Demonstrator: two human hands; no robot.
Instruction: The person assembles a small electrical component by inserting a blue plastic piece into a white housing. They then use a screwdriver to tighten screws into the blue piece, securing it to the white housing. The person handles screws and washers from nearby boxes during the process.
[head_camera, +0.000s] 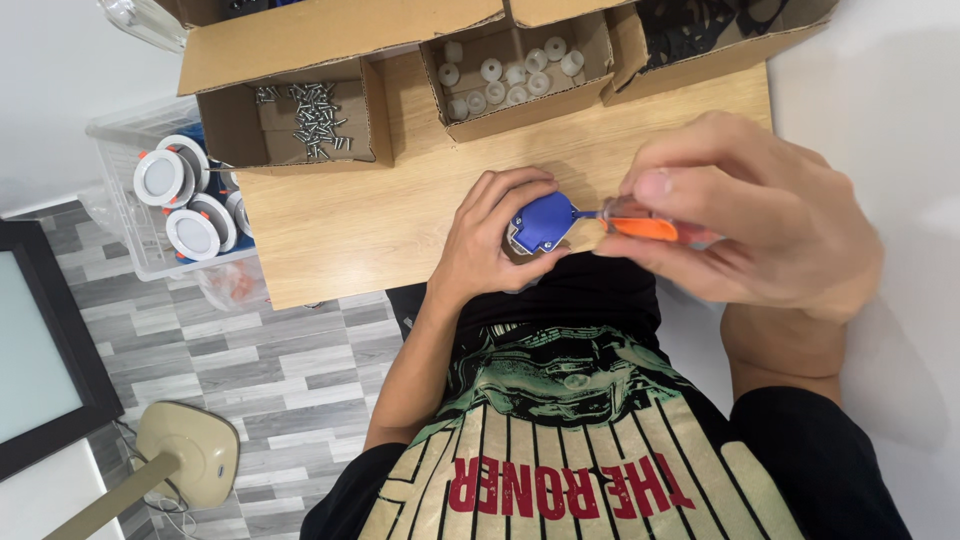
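- Left hand (492, 240) closed round a small blue part (541, 222) w/ a pale underside, held just over the near edge of the wooden table (380, 215); fingers curl over its top
- Right hand (755, 215) pinching an orange-handled screwdriver (640, 222); thumb + fingers wrapped on the handle, tip meets the blue part's right side
- Far on table: open cardboard box of metal screws (315, 115) at left; box of small white round pieces (510, 75) to its right; a third box w/ dark contents at far right, contents unclear
- Left of table: clear plastic bin (120, 215) w/ round white-faced fittings (190, 200), orange clips on them
- Grey plank floor below; beige stand base (190, 465) near left
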